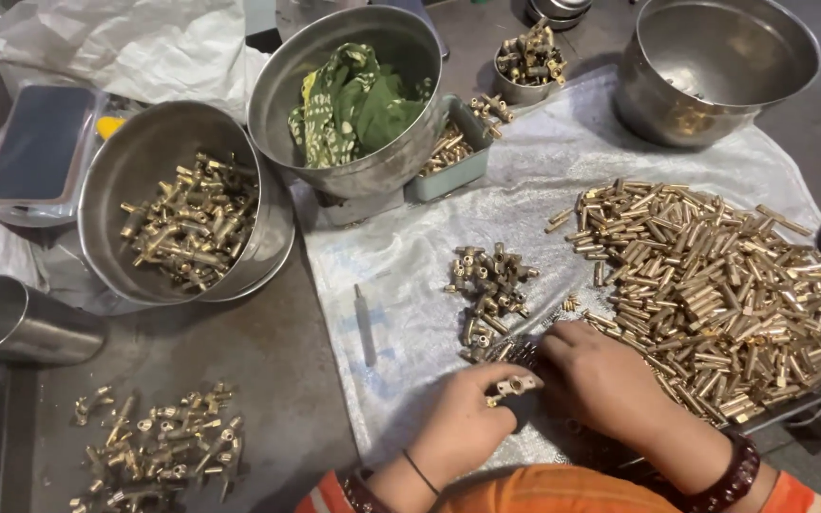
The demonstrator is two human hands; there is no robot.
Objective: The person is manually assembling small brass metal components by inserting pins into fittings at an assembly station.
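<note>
While right hand (610,380) lies palm-down, fingers loosely curled, grasp not discernible, left hand (467,423) pinches small brass T-shaped fitting (515,385) at fingertips. Small cluster of similar brass fittings (491,285) just beyond both hands on white cloth (410,256). Large heap of short brass tubes (715,285) touching right hand's far side.

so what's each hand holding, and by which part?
Left hand pinches a small brass fitting at its near end, between thumb and fingers. Right hand rests fingers-down by the brass tube pile; whether it holds anything cannot be told.
</note>
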